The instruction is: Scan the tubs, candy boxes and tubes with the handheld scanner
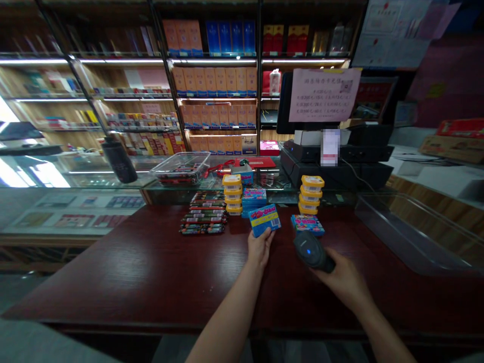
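Observation:
My left hand (260, 247) grips a small blue box (264, 220) by its lower edge and holds it tilted above the dark red counter (132, 272). My right hand (342, 277) is wrapped round a black handheld scanner (310, 250) whose blue light shows, its head turned towards the box. Another blue box (307, 224) lies flat on the counter just beyond the scanner. Behind stand a short pile of blue boxes (253, 199) and two stacks of yellow-lidded tubs (232, 193) (311, 193). A block of dark packets (204, 213) lies to the left.
A black register (336, 166) with a screen and a pink paper notice (324, 94) sits at the back right. A clear tray (181, 168) and a dark bottle (119, 160) stand on the glass case. A clear bin (416, 232) lies right. Shelves of boxed goods fill the back wall.

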Demonstrator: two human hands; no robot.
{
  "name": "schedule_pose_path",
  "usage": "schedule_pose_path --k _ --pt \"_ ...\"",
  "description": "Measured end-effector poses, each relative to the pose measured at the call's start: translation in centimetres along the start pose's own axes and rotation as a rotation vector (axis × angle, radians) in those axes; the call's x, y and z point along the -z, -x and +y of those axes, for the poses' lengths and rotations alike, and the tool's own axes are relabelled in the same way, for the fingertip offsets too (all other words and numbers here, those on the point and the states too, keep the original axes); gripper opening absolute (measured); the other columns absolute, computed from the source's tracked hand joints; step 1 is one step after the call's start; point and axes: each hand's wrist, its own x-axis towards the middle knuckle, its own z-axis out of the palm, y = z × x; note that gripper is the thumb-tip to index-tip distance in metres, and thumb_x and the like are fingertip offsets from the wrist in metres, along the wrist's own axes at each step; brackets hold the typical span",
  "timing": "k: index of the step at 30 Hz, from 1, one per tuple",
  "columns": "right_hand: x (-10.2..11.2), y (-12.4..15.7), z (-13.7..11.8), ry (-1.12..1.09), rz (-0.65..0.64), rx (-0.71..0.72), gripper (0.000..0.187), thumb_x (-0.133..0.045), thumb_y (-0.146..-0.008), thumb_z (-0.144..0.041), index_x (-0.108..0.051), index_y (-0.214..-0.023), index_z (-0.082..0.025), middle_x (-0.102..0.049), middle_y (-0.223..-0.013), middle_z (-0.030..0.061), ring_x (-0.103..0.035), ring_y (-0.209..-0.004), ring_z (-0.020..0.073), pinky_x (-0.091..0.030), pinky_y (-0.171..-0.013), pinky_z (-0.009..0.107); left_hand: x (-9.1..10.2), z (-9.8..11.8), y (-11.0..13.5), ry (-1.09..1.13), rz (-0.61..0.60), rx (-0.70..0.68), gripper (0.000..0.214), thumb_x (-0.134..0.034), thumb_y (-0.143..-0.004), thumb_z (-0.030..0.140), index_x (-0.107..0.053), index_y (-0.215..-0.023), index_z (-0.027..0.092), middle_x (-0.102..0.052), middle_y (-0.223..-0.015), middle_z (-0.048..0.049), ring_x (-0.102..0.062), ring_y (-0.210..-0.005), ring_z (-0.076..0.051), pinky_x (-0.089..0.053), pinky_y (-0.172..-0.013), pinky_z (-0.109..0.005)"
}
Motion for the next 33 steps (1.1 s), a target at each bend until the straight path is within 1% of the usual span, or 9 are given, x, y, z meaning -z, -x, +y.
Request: schedule_pose_path --k 3,5,14,17,20,23,28,31,33 --pt "-0.3 0.1 -1.2 -0.269 -0.024 0.030 0.041 -0.063 -0.065 -0.046 -0.065 -0.096 -0.018 -0.073 -0.093 0.0078 -0.067 -0.085 0.0233 -0.049 -0.073 0.031 0.2 -0.1 0.0 0.000 0.000 0.003 0.031 -0.073 -0.062 0.002 -0.059 -0.086 0.015 -0.070 -0.086 -0.0014 -0.068 -0.088 -0.016 -0.050 -0.096 -0.041" --pt "-0.4 0.3 -1.9 -0.336 -0.025 0.020 0.042 -0.064 -0.064 -0.046 -0.066 -0.094 -0.017 -0.073 -0.093 0.0087 -0.067 -0.085 0.0240 -0.050 -0.075 0.032 0.2 -0.1 0.0 -0.012 0.001 0.002 0.030 -0.072 -0.063 0.002 -0.059 -0.087 0.015 -0.070 -0.087 -0.0013 -0.067 -0.090 -0.016 -0.050 -0.096 -0.041" --pt "0.7 1.0 -3.0 -0.311 -0.067 -0.027 0.035 -0.062 -0.067 -0.046 -0.066 -0.088 -0.017 -0.066 -0.058 0.0015 -0.060 -0.052 0.0184 -0.046 -0.050 0.028 0.1 -0.4 -0.2 0.000 0.015 -0.023 0.033 -0.072 -0.061 0.000 -0.057 -0.086 0.016 -0.068 -0.085 0.0000 -0.067 -0.088 -0.016 -0.052 -0.094 -0.040" --pt "0.5 1.0 -2.9 -0.336 -0.082 -0.005 0.033 -0.061 -0.067 -0.043 -0.065 -0.088 -0.017 -0.067 -0.060 0.0022 -0.061 -0.054 0.0184 -0.046 -0.050 0.027 0.1 -0.3 -0.1 0.000 0.012 -0.002 0.033 -0.071 -0.062 0.001 -0.058 -0.088 0.016 -0.069 -0.086 -0.0007 -0.068 -0.087 -0.016 -0.051 -0.094 -0.041" --pt "0.4 0.9 -2.6 -0.339 -0.074 0.019 0.035 -0.061 -0.067 -0.043 -0.065 -0.091 -0.018 -0.072 -0.076 0.0053 -0.066 -0.069 0.0209 -0.049 -0.060 0.028 0.1 -0.1 0.1 -0.010 0.003 0.010 0.033 -0.073 -0.062 0.002 -0.059 -0.089 0.016 -0.070 -0.086 -0.0009 -0.068 -0.087 -0.016 -0.050 -0.095 -0.041" --pt "0.8 0.4 -1.8 -0.155 -0.051 0.076 0.034 -0.060 -0.069 -0.042 -0.065 -0.097 -0.021 -0.073 -0.091 0.0058 -0.067 -0.084 0.0226 -0.048 -0.068 0.029 0.1 -0.1 0.2 -0.008 -0.003 0.007 0.033 -0.074 -0.061 0.003 -0.058 -0.087 0.015 -0.070 -0.086 -0.0011 -0.068 -0.086 -0.016 -0.050 -0.095 -0.041" --pt "1.0 -0.3 0.8 0.384 -0.031 0.086 0.032 -0.055 -0.075 -0.039 -0.063 -0.102 -0.024 -0.073 -0.085 0.0049 -0.067 -0.078 0.0257 -0.042 -0.059 0.030 0.1 -0.1 0.1 -0.007 -0.013 0.003 0.036 -0.075 -0.059 0.005 -0.057 -0.087 0.016 -0.070 -0.086 -0.0010 -0.067 -0.088 -0.017 -0.049 -0.096 -0.041" --pt "0.0 -0.1 2.2 0.463 0.110 0.176 0.031 -0.050 -0.080 -0.033 -0.060 -0.106 -0.021 -0.072 -0.095 0.0063 -0.067 -0.081 0.0241 -0.043 -0.063 0.031 0.0 0.0 0.4 -0.039 -0.043 -0.004 0.040 -0.078 -0.057 0.009 -0.056 -0.090 0.016 -0.069 -0.090 -0.0021 -0.067 -0.090 -0.017 -0.049 -0.096 -0.041" --pt "-0.8 0.1 2.8 0.479 0.141 0.253 0.029 -0.047 -0.081 -0.030 -0.060 -0.106 -0.020 -0.071 -0.095 0.0063 -0.067 -0.082 0.0226 -0.045 -0.065 0.031 -0.2 0.1 0.8 -0.085 -0.062 -0.010 0.044 -0.081 -0.056 0.015 -0.054 -0.092 0.017 -0.068 -0.093 -0.0026 -0.066 -0.091 -0.017 -0.050 -0.093 -0.041"
